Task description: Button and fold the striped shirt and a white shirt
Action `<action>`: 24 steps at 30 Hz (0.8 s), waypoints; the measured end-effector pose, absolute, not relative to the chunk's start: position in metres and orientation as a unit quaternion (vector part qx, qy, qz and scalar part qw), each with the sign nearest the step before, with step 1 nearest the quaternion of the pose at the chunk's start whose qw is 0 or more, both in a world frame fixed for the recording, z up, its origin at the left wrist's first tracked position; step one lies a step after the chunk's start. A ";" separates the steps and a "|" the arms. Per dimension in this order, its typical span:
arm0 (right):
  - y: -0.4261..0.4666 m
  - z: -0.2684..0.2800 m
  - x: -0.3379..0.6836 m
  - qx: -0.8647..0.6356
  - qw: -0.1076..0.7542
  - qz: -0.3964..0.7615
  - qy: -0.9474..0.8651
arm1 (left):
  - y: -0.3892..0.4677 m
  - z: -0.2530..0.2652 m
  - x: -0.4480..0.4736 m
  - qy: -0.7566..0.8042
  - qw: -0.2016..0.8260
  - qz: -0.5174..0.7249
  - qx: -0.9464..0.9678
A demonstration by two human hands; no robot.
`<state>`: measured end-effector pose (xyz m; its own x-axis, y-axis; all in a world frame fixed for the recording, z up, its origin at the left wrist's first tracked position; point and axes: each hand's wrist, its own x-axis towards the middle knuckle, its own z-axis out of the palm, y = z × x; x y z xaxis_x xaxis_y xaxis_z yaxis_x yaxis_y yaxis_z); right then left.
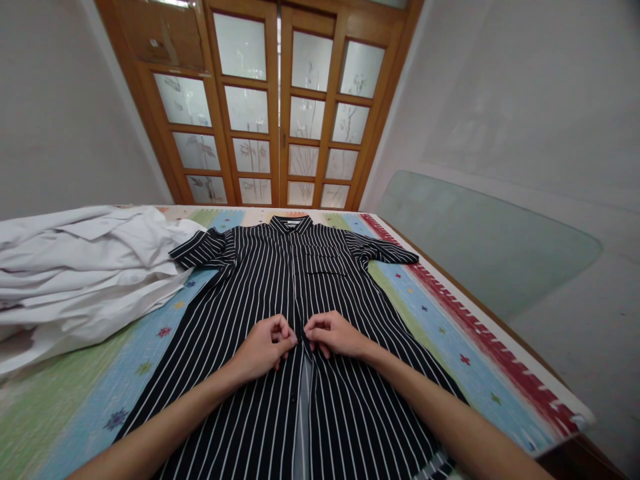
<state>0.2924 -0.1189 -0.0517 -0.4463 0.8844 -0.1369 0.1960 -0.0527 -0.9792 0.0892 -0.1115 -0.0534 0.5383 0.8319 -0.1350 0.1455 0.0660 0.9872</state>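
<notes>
Striped shirt (260,280) lies spread directly beneath the fingers, long axis running ahead of them to the collar (283,227); left hand (270,341) and right hand (333,333) are equally near its placket (293,287), fingertips of each pinching the cloth there. Garment is black with white stripes, short-sleeved, apparently closed beyond the fingers, parted on their near side.

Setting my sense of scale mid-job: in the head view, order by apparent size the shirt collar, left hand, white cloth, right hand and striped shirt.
1. Striped shirt
2. White cloth, cut off at the picture's edge
3. Left hand and right hand: alike, unranked
4. Shirt collar
</notes>
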 end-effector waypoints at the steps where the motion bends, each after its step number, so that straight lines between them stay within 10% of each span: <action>1: -0.119 -0.052 0.293 -0.432 0.298 0.581 -0.623 | -0.111 -0.053 0.089 0.391 0.615 0.277 0.627; 24: -0.123 -0.048 0.290 -0.440 0.303 0.571 -0.623 | -0.114 -0.053 0.094 0.446 0.579 0.269 0.627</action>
